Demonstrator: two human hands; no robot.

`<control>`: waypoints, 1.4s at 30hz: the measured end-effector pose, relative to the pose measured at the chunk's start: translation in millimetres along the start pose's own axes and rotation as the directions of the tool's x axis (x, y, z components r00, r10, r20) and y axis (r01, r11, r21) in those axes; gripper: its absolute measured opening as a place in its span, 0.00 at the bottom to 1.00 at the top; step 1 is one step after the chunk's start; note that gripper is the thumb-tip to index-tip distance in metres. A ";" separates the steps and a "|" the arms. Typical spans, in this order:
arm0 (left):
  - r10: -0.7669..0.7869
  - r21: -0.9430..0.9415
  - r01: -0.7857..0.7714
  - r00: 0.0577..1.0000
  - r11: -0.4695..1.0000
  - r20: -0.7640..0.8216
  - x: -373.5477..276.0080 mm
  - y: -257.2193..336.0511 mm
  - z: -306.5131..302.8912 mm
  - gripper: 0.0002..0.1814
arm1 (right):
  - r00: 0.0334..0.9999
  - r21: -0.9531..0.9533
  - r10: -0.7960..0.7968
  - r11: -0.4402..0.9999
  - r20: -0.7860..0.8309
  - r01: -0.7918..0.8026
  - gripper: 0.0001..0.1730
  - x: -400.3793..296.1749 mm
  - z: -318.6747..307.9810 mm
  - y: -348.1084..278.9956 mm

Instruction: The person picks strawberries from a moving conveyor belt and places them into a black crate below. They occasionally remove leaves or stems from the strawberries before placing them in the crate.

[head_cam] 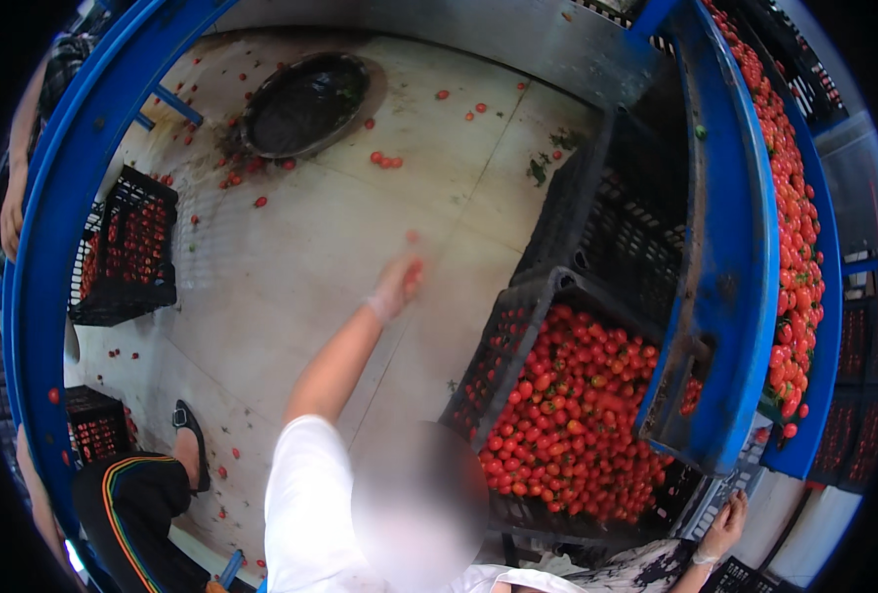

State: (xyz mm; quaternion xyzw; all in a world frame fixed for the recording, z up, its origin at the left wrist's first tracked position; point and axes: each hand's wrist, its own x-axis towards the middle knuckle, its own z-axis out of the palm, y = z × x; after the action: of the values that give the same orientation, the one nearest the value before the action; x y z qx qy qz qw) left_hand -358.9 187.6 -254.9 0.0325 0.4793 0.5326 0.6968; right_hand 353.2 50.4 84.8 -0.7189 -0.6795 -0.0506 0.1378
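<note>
Blurred by motion, my left hand (397, 289) reaches out over the pale tiled floor from a white short sleeve. A translucent glove cuff shows at its wrist. Against the curled fingers is a red cherry tomato (413, 270), and a second blurred tomato (411, 236) appears just beyond the fingertips. My right hand is out of view. To the right of my arm stands a black plastic crate (511, 359) heaped with red cherry tomatoes (568, 408). A blurred patch hides what lies between my sleeve and this crate.
A blue metal trough (735, 244) carries more tomatoes at right. Another black crate (557, 215) adjoins the full one. A dark round basin (309, 107) sits on the littered floor. Filled crates (131, 244) stand left. Co-workers' parts show: a striped trouser leg (131, 519) and a hand (724, 522) at lower right.
</note>
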 end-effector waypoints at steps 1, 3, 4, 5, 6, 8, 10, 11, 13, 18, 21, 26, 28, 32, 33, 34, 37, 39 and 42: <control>-0.084 -0.248 0.142 0.969 0.958 0.231 -22.4 0.2 9.9 0.15 | 1.000 -0.016 0.012 1.000 -0.007 -0.012 0.11 -1.3 -2.7 -2.7; -0.088 -0.450 0.310 0.890 0.838 0.448 -83.3 16.3 39.2 0.15 | 1.000 -0.034 0.023 0.999 -0.015 -0.023 0.11 -0.9 -8.4 -7.7; -0.068 -0.463 0.292 0.895 0.837 0.441 -120.0 28.6 66.9 0.16 | 1.000 -0.044 0.012 0.999 -0.004 -0.012 0.11 1.8 -13.6 -11.2; -0.050 -0.460 0.271 0.897 0.846 0.438 -152.4 37.3 88.2 0.16 | 1.000 -0.021 -0.003 1.000 -0.023 0.003 0.11 0.3 -17.8 -2.7; -0.032 -0.455 0.251 0.899 0.854 0.437 -184.1 45.8 109.7 0.16 | 0.999 -0.003 -0.017 1.000 -0.047 0.017 0.11 -0.7 -19.8 11.9; -0.004 -0.407 0.200 0.901 0.892 0.435 -236.3 52.4 137.8 0.18 | 0.993 0.069 -0.023 0.997 -0.115 0.032 0.11 -4.8 -27.1 19.0; 0.009 -0.392 0.205 0.877 0.897 0.481 -273.8 48.5 160.7 0.18 | 0.985 0.118 -0.034 0.992 -0.168 0.054 0.11 -16.2 -36.5 18.5; 0.004 -0.375 0.216 0.862 0.902 0.507 -289.7 45.2 173.5 0.18 | 0.981 0.140 -0.027 0.989 -0.194 0.055 0.11 -27.3 -40.4 21.3; -0.040 -0.298 0.224 0.855 0.928 0.517 -329.1 33.8 210.3 0.18 | 0.965 0.196 -0.031 0.977 -0.260 0.084 0.11 -54.6 -51.0 12.2; -0.378 0.063 0.436 0.690 0.898 0.617 -404.5 -51.3 313.6 0.18 | 0.864 0.391 0.021 0.897 -0.503 0.205 0.09 -70.4 -70.6 -34.4; -0.486 0.202 0.460 0.665 0.865 0.568 -392.0 -149.7 390.3 0.16 | 0.784 0.605 0.228 0.765 -0.578 0.223 0.12 -90.4 -68.0 -15.2; -0.432 0.356 0.262 0.691 0.897 0.579 -367.3 -278.8 564.5 0.44 | 0.701 0.833 0.482 0.459 -0.526 0.309 0.16 -119.3 -60.3 11.9; -0.481 0.407 0.270 0.623 0.873 0.617 -397.9 -291.0 587.1 0.59 | 0.693 0.827 0.481 0.463 -0.536 0.318 0.18 -124.6 -60.8 30.1; -0.384 0.375 0.145 0.592 0.916 0.708 -405.4 -269.5 540.3 0.41 | 0.831 0.895 0.390 0.366 -0.396 0.255 0.19 -118.5 -70.0 30.9; -0.350 0.343 0.130 0.592 0.930 0.726 -393.5 -253.0 517.7 0.38 | 0.873 0.889 0.311 0.389 -0.375 0.243 0.18 -108.1 -74.4 23.9; -0.295 0.327 0.092 0.697 0.941 0.654 -391.0 -234.5 502.5 0.34 | 0.906 0.876 0.236 0.424 -0.351 0.229 0.18 -95.6 -79.6 18.7; -0.145 0.096 0.115 0.898 0.989 0.416 -372.1 -194.2 459.8 0.31 | 0.954 0.822 0.005 0.509 -0.299 0.255 0.16 -44.5 -81.2 -7.7; 0.028 -0.042 -0.015 0.946 0.999 0.323 -357.6 -176.7 440.0 0.34 | 0.946 0.799 -0.137 0.509 -0.293 0.321 0.17 -5.0 -72.8 -41.4; 0.115 -0.231 -0.040 0.940 0.972 0.320 -302.1 -163.3 418.5 0.37 | 0.943 0.808 -0.239 0.492 -0.231 0.323 0.16 50.7 -53.1 -90.8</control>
State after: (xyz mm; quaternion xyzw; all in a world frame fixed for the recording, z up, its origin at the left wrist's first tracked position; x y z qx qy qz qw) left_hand 59.4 78.3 71.1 0.0627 0.2913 0.5968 0.7450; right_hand 273.0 88.6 160.6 -0.4417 -0.7212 0.2261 0.4834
